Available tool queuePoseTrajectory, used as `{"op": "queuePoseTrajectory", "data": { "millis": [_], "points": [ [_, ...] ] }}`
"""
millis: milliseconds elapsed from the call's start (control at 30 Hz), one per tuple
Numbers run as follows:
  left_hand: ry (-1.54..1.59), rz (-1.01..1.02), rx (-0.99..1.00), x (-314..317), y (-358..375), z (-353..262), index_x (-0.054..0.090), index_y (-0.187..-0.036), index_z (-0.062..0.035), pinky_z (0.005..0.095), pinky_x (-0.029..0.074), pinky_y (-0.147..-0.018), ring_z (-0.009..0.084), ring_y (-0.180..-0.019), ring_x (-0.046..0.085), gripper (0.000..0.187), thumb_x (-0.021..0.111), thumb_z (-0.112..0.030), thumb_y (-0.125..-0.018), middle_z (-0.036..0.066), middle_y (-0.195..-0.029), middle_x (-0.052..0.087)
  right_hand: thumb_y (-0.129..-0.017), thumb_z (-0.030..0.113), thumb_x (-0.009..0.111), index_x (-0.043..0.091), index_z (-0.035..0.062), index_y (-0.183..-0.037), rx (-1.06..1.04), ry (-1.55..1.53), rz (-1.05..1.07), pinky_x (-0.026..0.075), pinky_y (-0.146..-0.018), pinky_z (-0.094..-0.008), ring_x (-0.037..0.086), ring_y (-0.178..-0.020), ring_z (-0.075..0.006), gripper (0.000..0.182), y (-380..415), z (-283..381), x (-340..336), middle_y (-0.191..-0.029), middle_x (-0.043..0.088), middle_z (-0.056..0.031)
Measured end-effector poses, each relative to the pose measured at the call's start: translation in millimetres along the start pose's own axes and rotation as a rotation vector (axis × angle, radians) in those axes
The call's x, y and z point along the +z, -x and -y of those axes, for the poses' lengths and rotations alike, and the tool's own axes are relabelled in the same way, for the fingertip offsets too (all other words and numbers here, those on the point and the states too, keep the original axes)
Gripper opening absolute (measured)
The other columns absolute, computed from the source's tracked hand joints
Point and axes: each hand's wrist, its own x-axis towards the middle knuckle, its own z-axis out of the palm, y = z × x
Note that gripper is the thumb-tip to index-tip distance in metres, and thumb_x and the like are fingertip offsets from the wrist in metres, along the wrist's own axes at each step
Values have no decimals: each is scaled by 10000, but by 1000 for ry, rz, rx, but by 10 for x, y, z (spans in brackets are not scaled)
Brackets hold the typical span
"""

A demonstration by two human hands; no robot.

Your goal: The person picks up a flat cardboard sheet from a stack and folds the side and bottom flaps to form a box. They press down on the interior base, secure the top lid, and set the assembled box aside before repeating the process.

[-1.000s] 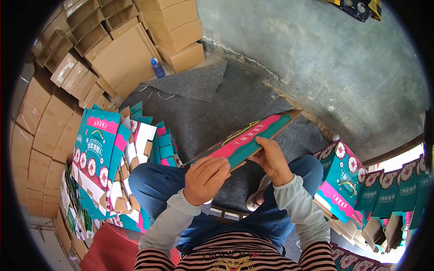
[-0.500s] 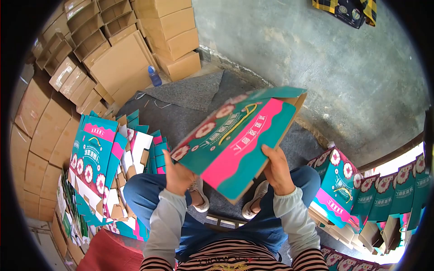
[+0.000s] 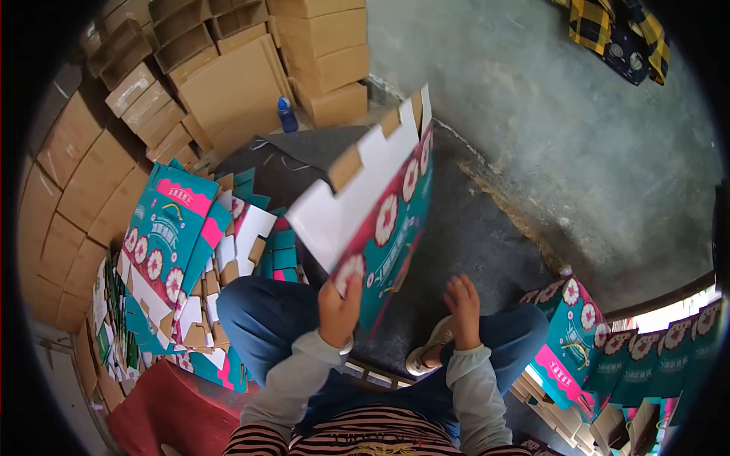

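My left hand [image 3: 340, 311] grips the lower edge of a printed cardboard box [image 3: 391, 216], teal with pink and flower pictures. The box stands tilted on edge in front of me, with white notched flaps sticking up along its top left side. Its far side is hidden. To the right and apart from the box, my right hand [image 3: 464, 310] is raised above my knee, fingers stretched out and holding nothing.
Flattened printed cartons [image 3: 163, 243] are piled beside my left knee, near a red cloth-like surface [image 3: 171, 414]. More printed boxes [image 3: 566, 334] line up on the right. Brown cartons [image 3: 331, 64] and a blue bottle [image 3: 287, 114] stand near the concrete wall [image 3: 487, 68].
The box has swung from lying slanted across both hands to standing on edge, showing its white flaps. My right hand has let go of it; my left hand now holds its lower edge.
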Motion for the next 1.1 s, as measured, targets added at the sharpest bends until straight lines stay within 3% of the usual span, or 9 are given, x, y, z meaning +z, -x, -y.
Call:
{"op": "queuePoseTrajectory", "data": {
  "millis": [67,167,267,300,400,500,633,933,1100],
  "points": [
    [-295,95,111,2,298,180,579,-1059,57,320,465,-677,230,-758,619,207,539,-88,-917,181,-844,627,-924,406,551,372,29,-1387,-102,5,128,423,-951,-385,491,-1190,-241,623,40,440,151,-1307,497,-112],
    [-205,194,-19,28,541,14,577,-1052,46,361,461,-662,308,-760,619,202,531,-88,-909,217,-818,610,-908,506,524,358,17,-1391,-111,42,223,420,-954,-393,468,-1218,-257,707,25,928,344,-1335,465,-127],
    [-300,332,4,21,761,23,566,-1110,40,371,469,-677,343,-791,621,244,526,-87,-906,224,-883,624,-885,574,510,344,28,-1402,-68,167,291,416,-956,-407,448,-1237,-270,770,-43,1065,471,-1362,433,-129],
    [-199,383,-2,31,822,42,548,-1187,24,362,496,-755,339,-902,631,327,549,-50,-868,213,-1041,620,-876,594,508,339,36,-1407,-53,217,312,415,-956,-412,442,-1242,-274,789,-48,1072,490,-1371,423,-127],
    [-209,477,-18,42,946,59,534,-1241,0,351,502,-851,329,-1018,611,424,567,-1,-818,191,-1190,577,-883,592,490,298,61,-1436,-44,186,321,400,-972,-424,415,-1270,-278,790,-24,1088,466,-1398,398,-122],
    [-266,471,237,106,991,152,531,-1266,-33,360,498,-902,324,-1068,593,509,567,58,-766,162,-1224,564,-850,610,516,219,70,-1470,-107,265,339,387,-980,-445,384,-1288,-283,874,88,1049,377,-1400,385,-137],
    [-294,468,351,184,1033,182,534,-1258,-29,367,480,-938,324,-1118,561,563,590,72,-708,177,-1237,535,-864,537,536,231,64,-1468,-101,160,488,393,-987,-453,372,-1309,-265,825,292,1162,366,-1414,383,-134],
    [-253,462,345,186,1102,216,475,-1295,0,398,469,-958,358,-1141,533,643,638,37,-673,204,-1266,496,-907,425,501,423,32,-1340,-81,-194,525,380,-989,-329,466,-1207,-213,590,161,786,204,-1313,498,-86],
    [-234,471,272,85,1148,210,386,-1356,1,420,435,-990,370,-1185,490,730,657,2,-679,211,-1322,443,-910,293,493,501,21,-1233,-9,-58,538,491,-804,-308,598,-968,-172,423,189,885,182,-1121,597,-81]
  ]
}}
